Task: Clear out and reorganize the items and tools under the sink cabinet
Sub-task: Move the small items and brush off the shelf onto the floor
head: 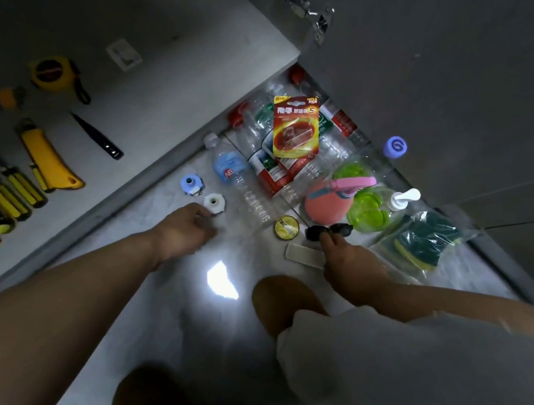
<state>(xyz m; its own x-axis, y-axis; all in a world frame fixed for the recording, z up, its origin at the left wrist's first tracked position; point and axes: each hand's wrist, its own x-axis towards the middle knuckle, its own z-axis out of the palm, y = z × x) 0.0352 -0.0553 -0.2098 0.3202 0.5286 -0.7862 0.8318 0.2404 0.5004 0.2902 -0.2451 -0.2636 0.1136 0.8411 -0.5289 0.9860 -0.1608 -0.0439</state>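
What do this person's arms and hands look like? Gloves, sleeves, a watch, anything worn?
Both arms are bare as far as the picture shows: no sleeves, and no gloves on the left hand or right hand. I see no watch, bracelet or ring, though the dim light could hide small things. The only clothing in view is light-coloured shorts over the knees.

Single head-worn view, wide-angle, looking steeply down from above the crouching person's knees. Faces forward toward the open cabinet floor upper left and the door at right. Close range: both forearms reach in from the lower corners, floor fills the middle. Edges curve; frame sits tilted, dim. No second view.
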